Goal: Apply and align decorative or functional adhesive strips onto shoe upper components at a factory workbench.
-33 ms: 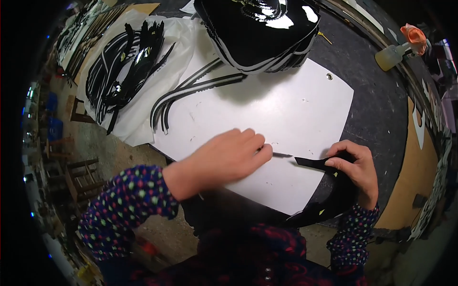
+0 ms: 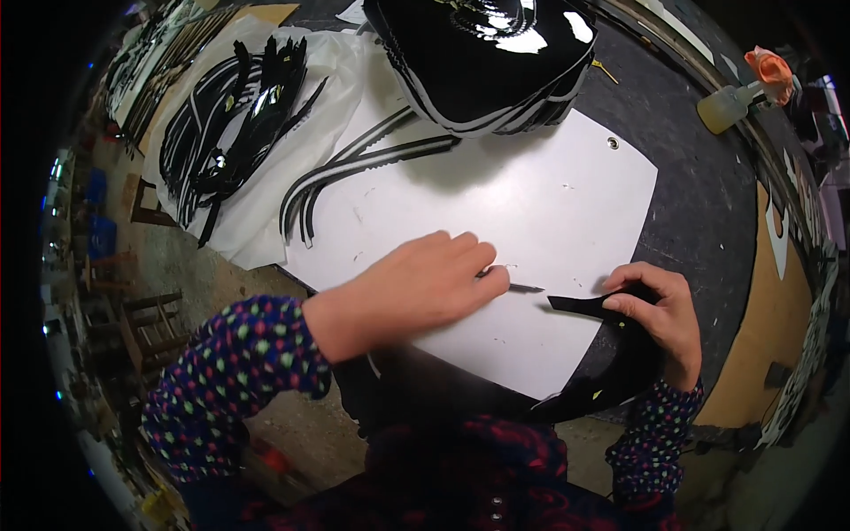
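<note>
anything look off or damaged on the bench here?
Nothing stands out. The white cutting sheet shows small nicks and scuffs. The left hand holds a thin blade near the glossy black strip pinned by the right hand. The stack of black pieces overhangs the sheet's far edge but looks steady.

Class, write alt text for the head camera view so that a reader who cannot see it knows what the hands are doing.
Seen from above, the left hand holds a thin pointed tool against a white sheet, while the right hand pinches a curved glossy black strip. Behind them lie a stack of black pieces, loose black strips and a small bottle.
</note>
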The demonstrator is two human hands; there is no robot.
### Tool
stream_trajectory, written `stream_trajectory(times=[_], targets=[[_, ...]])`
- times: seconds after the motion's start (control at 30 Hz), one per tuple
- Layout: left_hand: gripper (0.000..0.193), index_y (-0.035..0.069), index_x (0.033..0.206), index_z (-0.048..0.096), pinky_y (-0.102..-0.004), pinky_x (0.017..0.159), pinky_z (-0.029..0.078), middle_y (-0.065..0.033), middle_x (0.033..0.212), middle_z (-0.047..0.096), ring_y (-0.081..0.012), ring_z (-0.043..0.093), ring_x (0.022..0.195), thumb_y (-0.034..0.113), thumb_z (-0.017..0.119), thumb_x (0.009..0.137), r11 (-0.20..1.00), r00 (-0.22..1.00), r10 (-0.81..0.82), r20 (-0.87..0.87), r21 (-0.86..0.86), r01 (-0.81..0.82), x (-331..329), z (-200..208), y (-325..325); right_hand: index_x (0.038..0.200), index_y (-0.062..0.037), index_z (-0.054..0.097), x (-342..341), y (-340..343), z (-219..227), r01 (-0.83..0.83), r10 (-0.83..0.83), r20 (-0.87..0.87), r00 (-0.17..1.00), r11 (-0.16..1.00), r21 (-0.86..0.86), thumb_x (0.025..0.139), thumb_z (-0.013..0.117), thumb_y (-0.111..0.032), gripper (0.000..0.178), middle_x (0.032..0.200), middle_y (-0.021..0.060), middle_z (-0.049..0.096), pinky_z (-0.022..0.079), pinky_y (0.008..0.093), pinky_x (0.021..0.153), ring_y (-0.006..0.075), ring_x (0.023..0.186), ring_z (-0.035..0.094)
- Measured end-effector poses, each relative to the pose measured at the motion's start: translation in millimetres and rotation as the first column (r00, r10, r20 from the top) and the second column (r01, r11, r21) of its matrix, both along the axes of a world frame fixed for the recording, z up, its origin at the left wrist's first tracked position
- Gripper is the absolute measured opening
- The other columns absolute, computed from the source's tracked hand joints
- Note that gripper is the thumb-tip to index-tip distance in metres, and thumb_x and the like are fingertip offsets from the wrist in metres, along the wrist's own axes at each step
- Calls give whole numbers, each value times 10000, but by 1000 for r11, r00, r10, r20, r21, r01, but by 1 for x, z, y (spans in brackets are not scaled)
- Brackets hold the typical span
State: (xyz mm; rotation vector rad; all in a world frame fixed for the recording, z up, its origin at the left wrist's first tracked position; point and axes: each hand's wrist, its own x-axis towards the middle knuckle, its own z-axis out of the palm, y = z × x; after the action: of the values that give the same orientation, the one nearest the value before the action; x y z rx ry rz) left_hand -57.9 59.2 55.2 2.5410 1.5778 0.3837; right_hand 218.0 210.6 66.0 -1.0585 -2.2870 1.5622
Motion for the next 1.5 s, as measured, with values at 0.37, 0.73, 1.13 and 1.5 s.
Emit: stream_trajectory(times=[0.37, 0.73, 1.13, 1.5], targets=[[267, 96, 1098, 595, -335, 762, 461, -48, 987, 558, -199, 563, 894, 88, 582, 831, 989, 989, 149, -6, 0, -149, 9, -5, 6, 877, 16, 707, -13, -8, 3, -46, 38, 44, 998, 981, 191, 782, 757, -45, 124, 811, 92, 686, 487, 292, 676, 193, 743, 652], [317, 119, 1256, 590, -360, 994, 494, -130, 1220, 629, -253, 617, 1133, 144, 563, 942, 975, 989, 129, -77, 191, -113, 20, -27, -20, 796, 14, 677, -12, -9, 9, -59, 51, 41, 998, 974, 217, 748, 766, -42, 115, 748, 75, 626, 450, 304, 632, 186, 701, 602], [358, 105, 1319, 573, -454, 1075, 421, -90, 1369, 519, -273, 466, 1299, 162, 549, 966, 979, 981, 187, 49, 71, -190, 33, -34, -30, 788, -2, 703, -30, 0, 8, 50, -46, 54, 997, 997, -59, 763, 796, -81, 125, 719, 36, 628, 417, 264, 626, 114, 694, 575], [340, 157, 1249, 636, -475, 1095, 375, -71, 1360, 534, -264, 492, 1263, 196, 640, 912, 971, 976, 216, -3, 103, -215, 36, -35, -29, 812, 17, 712, -27, 2, 2, 18, -10, 58, 998, 991, -134, 786, 782, -57, 105, 761, 57, 661, 446, 267, 662, 127, 714, 605]])
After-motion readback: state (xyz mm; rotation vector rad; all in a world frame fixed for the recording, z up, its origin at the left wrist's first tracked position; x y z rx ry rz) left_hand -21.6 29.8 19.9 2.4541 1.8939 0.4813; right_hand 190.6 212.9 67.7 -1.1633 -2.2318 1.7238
